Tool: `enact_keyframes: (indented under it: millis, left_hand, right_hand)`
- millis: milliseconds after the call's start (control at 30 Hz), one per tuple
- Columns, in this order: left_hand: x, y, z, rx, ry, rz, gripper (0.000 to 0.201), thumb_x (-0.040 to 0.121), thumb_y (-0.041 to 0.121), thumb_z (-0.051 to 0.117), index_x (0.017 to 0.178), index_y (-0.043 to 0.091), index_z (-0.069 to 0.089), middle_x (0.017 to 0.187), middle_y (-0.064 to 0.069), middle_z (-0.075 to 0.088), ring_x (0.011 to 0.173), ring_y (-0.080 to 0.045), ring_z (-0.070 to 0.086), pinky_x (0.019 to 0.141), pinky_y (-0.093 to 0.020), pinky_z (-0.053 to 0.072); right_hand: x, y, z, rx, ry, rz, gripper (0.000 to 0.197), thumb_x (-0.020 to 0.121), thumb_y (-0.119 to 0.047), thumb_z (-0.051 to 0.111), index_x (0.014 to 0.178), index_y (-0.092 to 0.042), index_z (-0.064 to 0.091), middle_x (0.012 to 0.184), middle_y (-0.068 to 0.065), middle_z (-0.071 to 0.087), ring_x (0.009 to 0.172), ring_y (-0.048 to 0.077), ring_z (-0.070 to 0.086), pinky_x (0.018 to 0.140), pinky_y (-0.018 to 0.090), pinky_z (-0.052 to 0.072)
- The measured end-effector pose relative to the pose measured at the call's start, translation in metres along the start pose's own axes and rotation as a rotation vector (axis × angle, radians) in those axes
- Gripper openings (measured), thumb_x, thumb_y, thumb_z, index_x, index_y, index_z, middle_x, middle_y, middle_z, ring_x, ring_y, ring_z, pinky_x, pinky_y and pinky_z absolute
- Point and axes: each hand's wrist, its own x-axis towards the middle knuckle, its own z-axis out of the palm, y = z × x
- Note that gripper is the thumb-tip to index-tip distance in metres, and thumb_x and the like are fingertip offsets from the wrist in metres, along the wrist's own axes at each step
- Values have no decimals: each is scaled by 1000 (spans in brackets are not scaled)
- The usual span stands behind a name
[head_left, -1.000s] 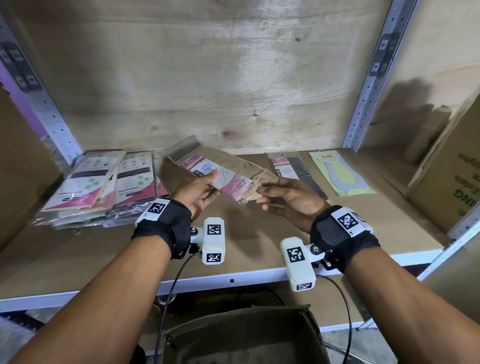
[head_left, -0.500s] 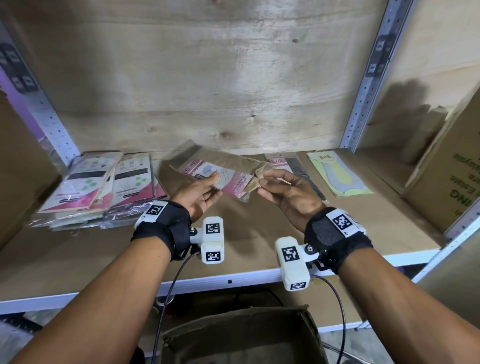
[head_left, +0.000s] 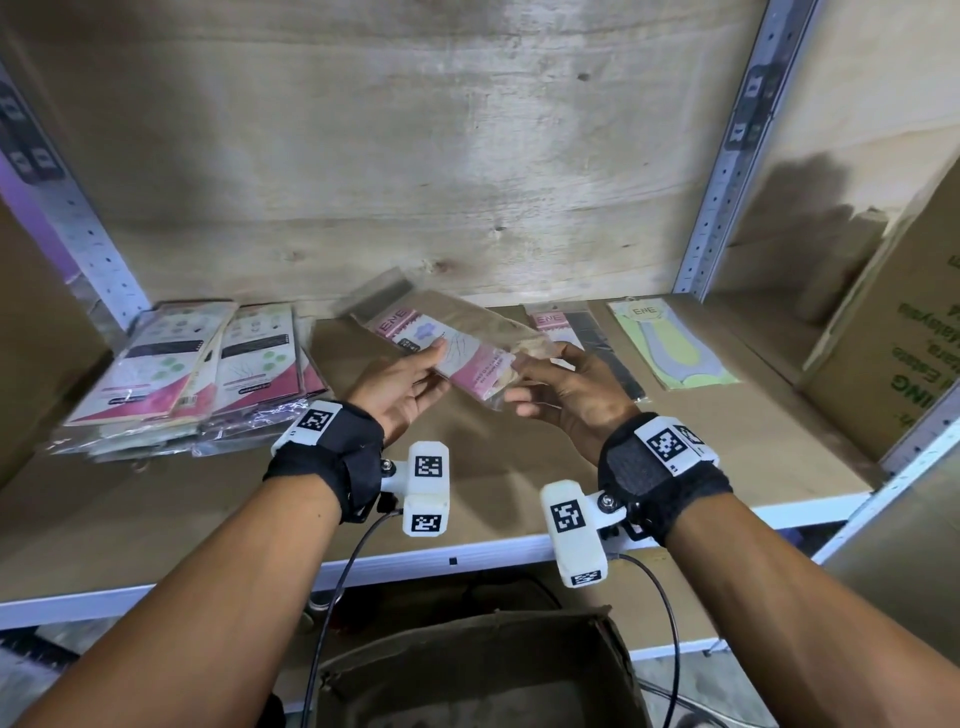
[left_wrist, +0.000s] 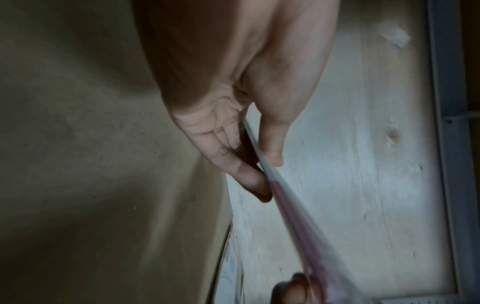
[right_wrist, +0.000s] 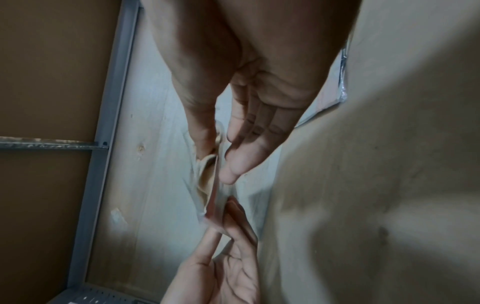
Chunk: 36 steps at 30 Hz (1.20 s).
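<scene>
- I have the sock packet (head_left: 457, 353) raised just off the shelf board (head_left: 493, 483), in the middle of the head frame, with one hand at each side.
- My left hand (head_left: 397, 389) pinches its near long edge, thumb on the printed face and fingers underneath. The left wrist view shows the thin edge caught between them.
- My right hand (head_left: 569, 397) grasps the lower-right end, thumb over and fingers under, where beige fabric bulges at the packet's mouth.
- I judge that it takes two hands because the film sleeve is limp. One hand steadies the card while the other sees to the loose fabric end.
- The long axis runs from the upper left to the lower right of the head frame.
- The clear header flap points to the upper left, toward the wooden back wall, and is a little blurred. The fabric end points to the lower right, into my right palm.
- The pink printed face is turned up to the head camera, so the label reads from above.
- A stack of similar packets (head_left: 197, 374) lies at the left of the frame.
- A dark packet (head_left: 597, 343) and a yellow-green packet (head_left: 675, 348) lie flat on the board to the right, header ends toward the back wall.
- I take these as sorted rows, and this packet looks bound for one of them.
- An open cardboard box (head_left: 467, 670) stands below the shelf at the bottom of the frame.
</scene>
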Motion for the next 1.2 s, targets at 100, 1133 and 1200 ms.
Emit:
enact_keyframes:
  millis: [100,1133,1200]
  left_hand:
    - [-5,-1,8,80,-39,14,12,92,16,66,103,13,65,101,-7,74,92,-17,70,64,-24,59]
    - [-21,-4,29,270,-264,183,35,80,-5,73,108,14,63,99,-8,77,89,-24,75,64,-32,60]
    - [-21,-6,30,314,-263,189,35,81,-4,73,105,20,63,95,-3,78,84,-20,75,59,-30,59]
  right_hand:
    - [-1,1,1,-36,-9,44,27,87,-4,69,112,-5,58,84,16,73,59,21,64,51,25,57]
    - [-2,0,-15,-141,-46,198,6,91,0,64,93,-6,62,82,17,73,68,24,73,57,28,59]
    - [0,-2,-15,-10,-54,219,13,92,6,58,104,1,60,94,25,72,75,28,75,64,31,62]
